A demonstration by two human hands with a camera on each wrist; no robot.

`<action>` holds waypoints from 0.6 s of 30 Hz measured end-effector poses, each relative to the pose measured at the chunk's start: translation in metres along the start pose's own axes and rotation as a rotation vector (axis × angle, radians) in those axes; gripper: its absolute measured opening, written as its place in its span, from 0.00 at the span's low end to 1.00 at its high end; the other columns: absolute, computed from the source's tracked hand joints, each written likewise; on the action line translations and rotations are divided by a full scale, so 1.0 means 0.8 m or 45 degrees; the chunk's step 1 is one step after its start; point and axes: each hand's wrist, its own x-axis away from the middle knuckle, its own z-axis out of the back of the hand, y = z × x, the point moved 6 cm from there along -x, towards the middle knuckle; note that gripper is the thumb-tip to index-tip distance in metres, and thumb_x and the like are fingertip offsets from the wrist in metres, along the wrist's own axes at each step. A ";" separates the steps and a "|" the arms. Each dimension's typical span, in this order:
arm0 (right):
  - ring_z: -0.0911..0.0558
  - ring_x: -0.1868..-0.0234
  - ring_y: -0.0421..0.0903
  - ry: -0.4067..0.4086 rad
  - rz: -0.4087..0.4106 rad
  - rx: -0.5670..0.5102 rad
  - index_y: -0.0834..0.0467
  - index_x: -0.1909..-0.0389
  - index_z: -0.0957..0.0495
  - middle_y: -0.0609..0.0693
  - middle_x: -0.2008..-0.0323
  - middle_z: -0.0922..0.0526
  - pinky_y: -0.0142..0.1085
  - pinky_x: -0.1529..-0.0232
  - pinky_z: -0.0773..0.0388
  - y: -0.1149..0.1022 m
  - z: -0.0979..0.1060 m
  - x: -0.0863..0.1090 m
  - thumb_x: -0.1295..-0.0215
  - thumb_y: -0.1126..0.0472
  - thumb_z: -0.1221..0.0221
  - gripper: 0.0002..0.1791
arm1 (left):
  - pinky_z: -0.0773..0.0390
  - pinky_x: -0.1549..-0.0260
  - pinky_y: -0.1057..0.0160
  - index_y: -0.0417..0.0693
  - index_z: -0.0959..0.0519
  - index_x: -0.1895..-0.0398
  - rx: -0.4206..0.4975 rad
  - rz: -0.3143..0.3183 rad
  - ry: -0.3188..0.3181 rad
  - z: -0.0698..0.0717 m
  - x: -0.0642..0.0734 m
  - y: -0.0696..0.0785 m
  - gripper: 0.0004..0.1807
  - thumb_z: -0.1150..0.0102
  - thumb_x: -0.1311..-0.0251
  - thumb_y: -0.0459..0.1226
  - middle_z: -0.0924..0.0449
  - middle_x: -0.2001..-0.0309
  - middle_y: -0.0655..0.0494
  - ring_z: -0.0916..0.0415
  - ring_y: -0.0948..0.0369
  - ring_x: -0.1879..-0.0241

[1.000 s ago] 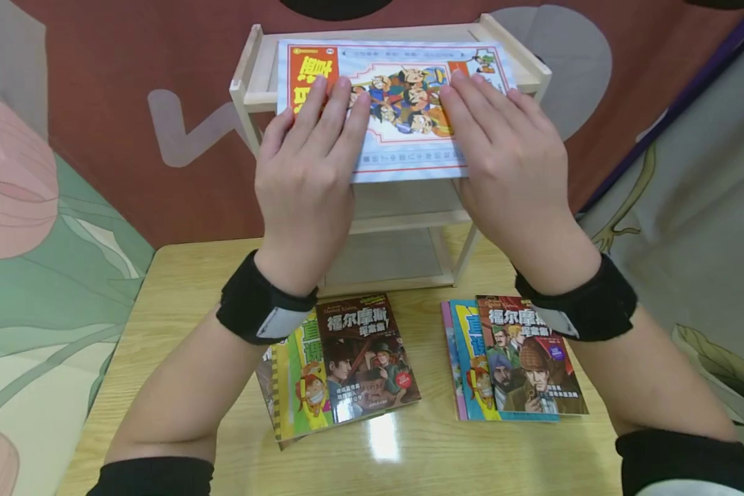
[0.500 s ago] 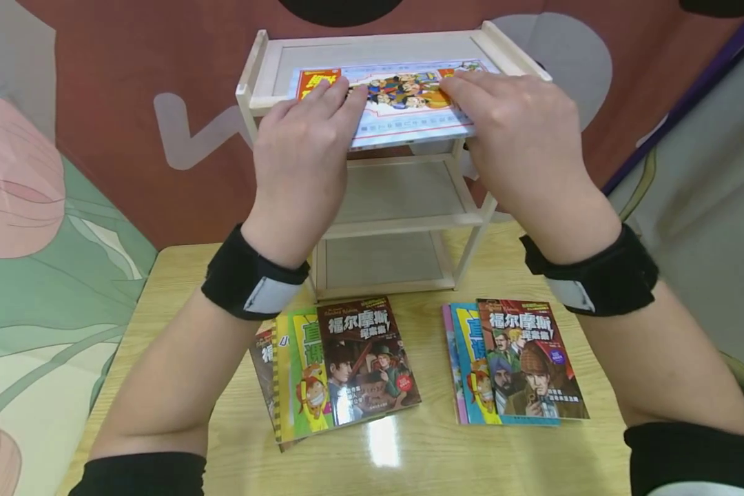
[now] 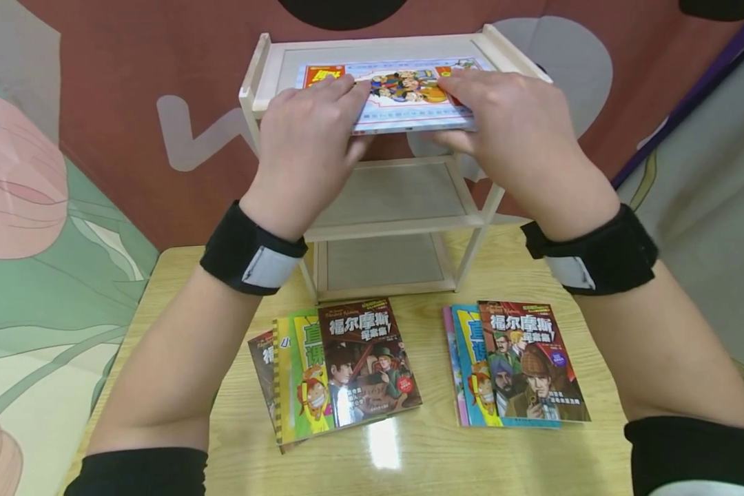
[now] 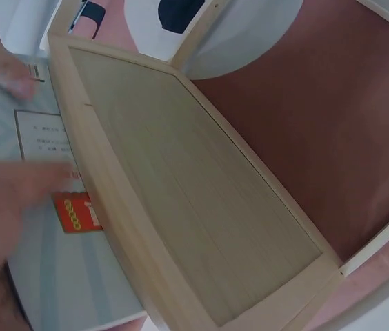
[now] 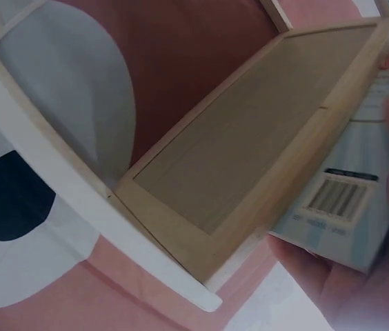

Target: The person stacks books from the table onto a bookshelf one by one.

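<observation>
A light-blue book (image 3: 403,118) with a cartoon crowd on its cover lies on the top tier of a small pale wooden rack (image 3: 372,49), its near edge sticking out past the front. My left hand (image 3: 310,131) grips it on the left side, fingers over the cover and thumb below. On the right, my right hand (image 3: 517,120) holds it likewise, thumb underneath. From below, the left wrist view shows the back cover (image 4: 77,276) against the shelf's front rail. A barcode (image 5: 336,198) appears on that cover in the right wrist view.
Below, the rack has a middle shelf (image 3: 409,189) and a bottom shelf (image 3: 387,262). On the wooden table (image 3: 322,468) in front lie two fanned book stacks, one left (image 3: 372,365) and one right (image 3: 533,365). A patterned cloth (image 3: 180,193) hangs behind.
The book has come down from a tilted pose above the rack to lie flatter on the top tier, farther back. Both hands moved with it, and their thumbs now show under its near edge.
</observation>
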 end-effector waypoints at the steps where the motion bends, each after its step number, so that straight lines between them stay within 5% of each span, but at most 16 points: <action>1: 0.26 0.34 0.61 -0.047 0.006 0.010 0.61 0.27 0.32 0.60 0.32 0.27 0.62 0.47 0.24 0.001 -0.001 -0.001 0.30 0.41 0.39 0.39 | 0.21 0.52 0.49 0.41 0.23 0.33 0.002 -0.006 -0.031 -0.001 0.000 -0.002 0.27 0.44 0.26 0.49 0.21 0.38 0.44 0.23 0.50 0.39; 5: 0.31 0.31 0.62 -0.156 0.051 -0.002 0.61 0.24 0.37 0.62 0.30 0.31 0.65 0.41 0.29 0.005 -0.001 -0.003 0.26 0.35 0.49 0.43 | 0.23 0.48 0.47 0.43 0.27 0.31 0.060 -0.056 -0.075 -0.001 0.002 -0.007 0.38 0.54 0.28 0.63 0.21 0.38 0.44 0.23 0.50 0.40; 9: 0.28 0.32 0.61 -0.122 0.103 -0.077 0.57 0.24 0.35 0.61 0.31 0.29 0.63 0.41 0.29 0.007 0.001 0.000 0.23 0.39 0.50 0.36 | 0.22 0.50 0.50 0.43 0.23 0.39 0.214 -0.110 -0.007 0.004 0.006 -0.011 0.30 0.57 0.23 0.57 0.17 0.44 0.47 0.20 0.52 0.46; 15: 0.36 0.26 0.55 -0.071 0.184 -0.266 0.54 0.25 0.32 0.55 0.27 0.32 0.54 0.29 0.39 0.018 0.000 0.008 0.22 0.48 0.46 0.29 | 0.35 0.32 0.58 0.45 0.21 0.34 0.339 -0.180 0.054 0.006 0.021 -0.025 0.25 0.47 0.25 0.50 0.22 0.35 0.49 0.29 0.54 0.33; 18: 0.37 0.25 0.53 -0.044 0.242 -0.378 0.55 0.27 0.30 0.54 0.27 0.32 0.50 0.26 0.43 0.027 0.000 0.011 0.23 0.54 0.44 0.27 | 0.38 0.31 0.60 0.44 0.21 0.35 0.407 -0.194 0.093 0.007 0.026 -0.030 0.24 0.44 0.26 0.47 0.23 0.35 0.48 0.29 0.54 0.33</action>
